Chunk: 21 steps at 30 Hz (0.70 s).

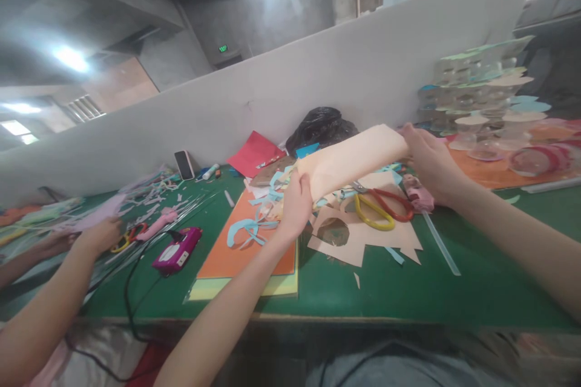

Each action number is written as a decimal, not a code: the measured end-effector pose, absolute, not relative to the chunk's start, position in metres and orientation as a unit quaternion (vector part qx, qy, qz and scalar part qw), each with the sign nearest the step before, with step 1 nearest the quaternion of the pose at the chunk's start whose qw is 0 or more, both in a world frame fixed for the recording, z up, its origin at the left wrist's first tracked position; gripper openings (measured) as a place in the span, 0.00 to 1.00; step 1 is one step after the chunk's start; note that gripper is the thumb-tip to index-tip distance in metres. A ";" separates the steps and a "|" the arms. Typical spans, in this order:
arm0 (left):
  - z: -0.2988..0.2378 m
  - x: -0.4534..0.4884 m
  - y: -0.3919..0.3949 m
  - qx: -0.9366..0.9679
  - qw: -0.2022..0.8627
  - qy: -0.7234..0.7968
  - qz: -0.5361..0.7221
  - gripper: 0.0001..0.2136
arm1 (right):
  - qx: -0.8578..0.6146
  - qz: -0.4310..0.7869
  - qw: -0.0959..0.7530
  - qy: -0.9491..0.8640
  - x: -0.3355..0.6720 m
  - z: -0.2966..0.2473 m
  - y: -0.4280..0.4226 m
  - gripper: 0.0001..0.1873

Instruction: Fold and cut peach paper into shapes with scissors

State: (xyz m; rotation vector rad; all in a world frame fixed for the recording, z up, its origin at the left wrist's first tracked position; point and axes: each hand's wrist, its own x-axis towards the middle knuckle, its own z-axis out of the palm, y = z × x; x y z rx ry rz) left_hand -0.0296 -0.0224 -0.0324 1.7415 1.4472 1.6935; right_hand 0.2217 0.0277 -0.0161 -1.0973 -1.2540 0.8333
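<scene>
A cream-coloured sheet of paper [354, 157], bent into a long band, is stretched between my two hands above the table. My left hand [297, 205] pinches its near left end, thumb on top. At the far right end, my right hand [429, 160] grips the other edge, its fingertips partly hidden behind the sheet. Below the paper lie scissors [374, 217] with one yellow and one red handle loop. Under them is a peach paper sheet [376, 242] with a round hole cut out. A pink glue gun [418, 195] with a clear glue stick rests under my right hand.
Orange sheets [247, 254] with blue paper scraps [247, 233] lie left of centre. A purple power strip [177, 251], a phone [184, 165], red paper [256, 154] and a black plastic bag [322, 127] surround them. Stacked plastic cups [481, 94] stand right. A co-worker's hands [97, 236] work at left.
</scene>
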 end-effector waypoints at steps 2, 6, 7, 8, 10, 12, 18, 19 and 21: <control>-0.032 -0.031 -0.019 0.586 0.174 0.514 0.602 0.06 | -0.431 0.430 0.624 -0.490 0.217 -0.013 0.026 0.22; -0.031 -0.027 -0.021 0.522 0.278 0.530 0.608 0.09 | -0.390 0.474 0.551 -0.565 0.201 -0.020 0.015 0.24; -0.030 -0.024 -0.023 0.512 0.297 0.529 0.608 0.10 | -0.390 0.484 0.510 -0.594 0.196 -0.024 0.011 0.25; -0.029 -0.021 -0.026 0.507 0.307 0.526 0.610 0.11 | -0.397 0.497 0.464 -0.616 0.190 -0.028 0.007 0.27; -0.029 -0.016 -0.031 0.508 0.309 0.520 0.614 0.11 | -0.383 0.502 0.401 -0.664 0.178 -0.035 -0.003 0.26; -0.031 -0.011 -0.035 0.520 0.293 0.518 0.612 0.12 | -0.358 0.497 0.356 -0.705 0.167 -0.039 -0.013 0.24; -0.042 -0.004 -0.042 0.601 0.225 0.473 0.604 0.13 | -0.315 0.504 0.288 -0.751 0.147 -0.047 -0.033 0.18; -0.042 -0.003 -0.043 0.607 0.231 0.467 0.601 0.13 | -0.322 0.501 0.293 -0.748 0.145 -0.048 -0.034 0.18; -0.043 -0.001 -0.046 0.615 0.237 0.463 0.593 0.13 | -0.331 0.490 0.320 -0.740 0.143 -0.051 -0.033 0.17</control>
